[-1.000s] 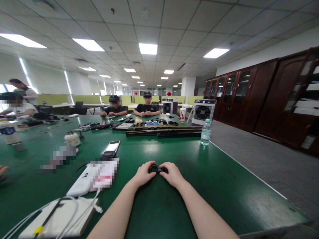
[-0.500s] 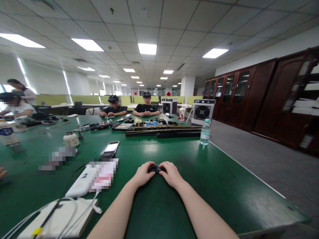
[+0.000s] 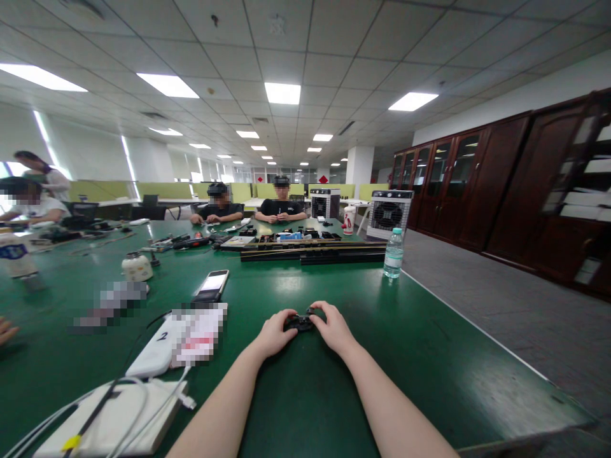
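Note:
A small black object [image 3: 300, 323], too small to identify, is between my hands just above or on the green table [image 3: 305, 394]. My left hand [image 3: 275, 333] grips its left end between thumb and fingers. With thumb and fingertips, my right hand [image 3: 333, 326] pinches a dark bit at the object's right end; whether that bit is a separate part cannot be made out.
Left of my arms lie a phone [image 3: 211, 286], a white power bank [image 3: 157, 346] and a white box [image 3: 114, 420] with cables. A water bottle [image 3: 393, 254] stands at the right edge. Black bars [image 3: 315, 254] lie across the back. People sit beyond.
My right hand has lifted slightly and turned, its fingertips now higher at the black object's right end. More of the object shows. My left hand has hardly moved.

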Demonstrator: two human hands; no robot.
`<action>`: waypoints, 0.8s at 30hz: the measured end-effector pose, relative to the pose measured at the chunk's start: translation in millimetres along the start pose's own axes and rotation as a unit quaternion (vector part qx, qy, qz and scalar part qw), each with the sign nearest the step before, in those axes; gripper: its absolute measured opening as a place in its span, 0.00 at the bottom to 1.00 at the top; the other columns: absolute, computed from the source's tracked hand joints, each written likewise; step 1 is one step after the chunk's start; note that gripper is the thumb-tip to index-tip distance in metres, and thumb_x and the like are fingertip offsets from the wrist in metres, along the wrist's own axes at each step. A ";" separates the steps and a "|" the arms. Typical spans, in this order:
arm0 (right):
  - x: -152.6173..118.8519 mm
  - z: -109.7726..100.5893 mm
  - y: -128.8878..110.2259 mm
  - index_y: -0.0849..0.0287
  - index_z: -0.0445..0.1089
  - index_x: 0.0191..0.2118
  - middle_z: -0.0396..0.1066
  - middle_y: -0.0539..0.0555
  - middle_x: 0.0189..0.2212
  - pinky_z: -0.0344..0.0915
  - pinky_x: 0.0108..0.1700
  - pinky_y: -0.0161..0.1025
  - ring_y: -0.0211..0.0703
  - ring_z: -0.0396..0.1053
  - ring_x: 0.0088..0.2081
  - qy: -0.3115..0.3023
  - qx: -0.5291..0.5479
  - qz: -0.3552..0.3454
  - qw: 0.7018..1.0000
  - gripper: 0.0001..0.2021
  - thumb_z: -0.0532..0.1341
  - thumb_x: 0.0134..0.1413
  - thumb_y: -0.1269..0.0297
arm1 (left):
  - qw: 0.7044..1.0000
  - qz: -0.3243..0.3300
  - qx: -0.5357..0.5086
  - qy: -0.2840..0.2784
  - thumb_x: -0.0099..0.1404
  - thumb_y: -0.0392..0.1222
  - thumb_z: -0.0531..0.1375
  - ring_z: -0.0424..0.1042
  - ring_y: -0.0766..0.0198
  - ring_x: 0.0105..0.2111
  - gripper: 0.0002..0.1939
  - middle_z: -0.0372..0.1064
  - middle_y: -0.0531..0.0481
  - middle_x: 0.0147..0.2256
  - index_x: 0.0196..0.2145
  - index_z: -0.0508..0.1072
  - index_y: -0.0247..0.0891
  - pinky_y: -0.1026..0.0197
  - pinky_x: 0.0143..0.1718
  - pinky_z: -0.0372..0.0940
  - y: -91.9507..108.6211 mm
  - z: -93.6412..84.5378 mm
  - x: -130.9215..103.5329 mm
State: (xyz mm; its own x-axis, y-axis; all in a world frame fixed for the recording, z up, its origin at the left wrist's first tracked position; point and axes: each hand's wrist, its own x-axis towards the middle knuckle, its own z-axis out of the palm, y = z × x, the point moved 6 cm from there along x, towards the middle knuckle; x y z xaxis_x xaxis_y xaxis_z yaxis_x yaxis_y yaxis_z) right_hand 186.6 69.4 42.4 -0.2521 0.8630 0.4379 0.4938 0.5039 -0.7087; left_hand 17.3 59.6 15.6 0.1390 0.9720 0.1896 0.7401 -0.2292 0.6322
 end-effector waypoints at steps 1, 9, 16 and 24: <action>0.2 -1.5 0.7 0.53 0.70 0.41 0.73 0.53 0.41 0.62 0.52 0.46 0.47 0.68 0.47 0.007 0.007 0.004 1.000 0.10 0.58 0.51 0.66 | 1.000 -0.001 0.001 -0.001 0.56 0.35 0.60 0.70 0.55 0.50 0.22 0.71 0.46 0.49 0.50 0.68 0.39 0.56 0.52 0.63 0.5 -0.3 -0.3; 2.9 -9.6 8.1 0.54 0.70 0.40 0.74 0.53 0.39 0.62 0.52 0.47 0.47 0.69 0.45 0.062 0.074 0.008 0.995 0.10 0.58 0.51 0.62 | 1.000 -0.006 0.001 -0.003 0.56 0.36 0.60 0.69 0.54 0.50 0.22 0.71 0.45 0.49 0.50 0.68 0.39 0.56 0.53 0.63 2.8 -1.9 -1.6; 6.2 -12.3 16.9 0.55 0.68 0.38 0.75 0.55 0.38 0.64 0.51 0.47 0.47 0.71 0.44 0.094 0.141 0.012 0.985 0.10 0.59 0.50 0.58 | 1.000 -0.011 -0.004 -0.003 0.55 0.36 0.60 0.69 0.54 0.51 0.23 0.71 0.45 0.49 0.50 0.69 0.39 0.56 0.53 0.62 4.7 -3.0 -2.4; 8.7 -9.4 30.4 0.55 0.67 0.39 0.75 0.55 0.38 0.66 0.49 0.46 0.47 0.73 0.43 0.107 0.201 0.037 0.973 0.12 0.60 0.50 0.55 | 1.000 -0.006 -0.004 -0.002 0.56 0.36 0.60 0.69 0.55 0.51 0.23 0.71 0.46 0.50 0.51 0.68 0.39 0.57 0.54 0.62 1.0 -0.5 -0.5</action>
State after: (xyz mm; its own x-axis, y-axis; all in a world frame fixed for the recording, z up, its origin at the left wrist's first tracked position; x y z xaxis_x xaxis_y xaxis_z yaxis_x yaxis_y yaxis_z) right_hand 207.2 91.9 29.8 -0.0281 0.8912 0.4528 0.1276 0.4525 -0.8826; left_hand 17.6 58.8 16.5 0.1333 0.9748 0.1787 0.7366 -0.2181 0.6402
